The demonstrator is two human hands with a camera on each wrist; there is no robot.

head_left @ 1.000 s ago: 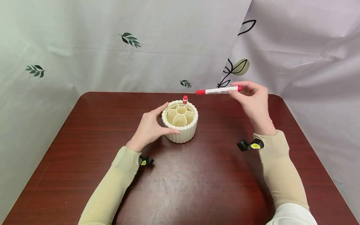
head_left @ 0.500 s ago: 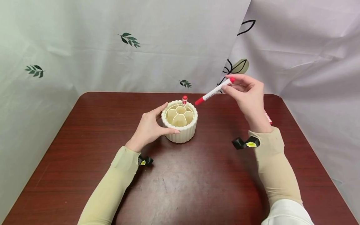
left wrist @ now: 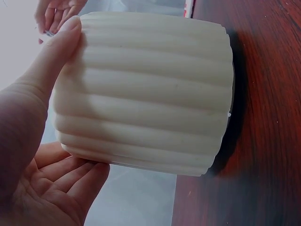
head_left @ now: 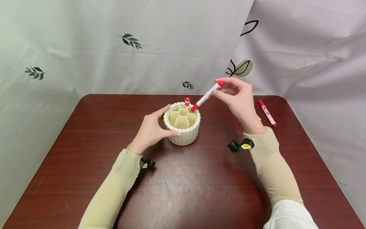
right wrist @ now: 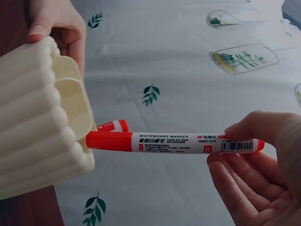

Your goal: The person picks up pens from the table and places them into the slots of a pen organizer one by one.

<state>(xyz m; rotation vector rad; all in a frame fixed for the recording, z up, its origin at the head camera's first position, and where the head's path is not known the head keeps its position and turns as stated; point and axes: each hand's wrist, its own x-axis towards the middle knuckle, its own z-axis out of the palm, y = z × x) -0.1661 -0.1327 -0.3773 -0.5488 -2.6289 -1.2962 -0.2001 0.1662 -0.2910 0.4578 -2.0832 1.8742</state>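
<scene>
Ribbed cream holder [head_left: 183, 127], left hand [head_left: 151, 130] gripping; slim marker [head_left: 205, 97] above.

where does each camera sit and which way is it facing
Head: on the person's head, looking forward and down at the table; shows both forearms, left hand on the holder, right hand with the marker.
Left wrist: beside the left hand, facing the holder side-on; thumb and fingers show.
Right wrist: behind the right hand, facing along the marker to the holder; fingers show.
Shared: all see the holder; head and right wrist see the marker.
</scene>
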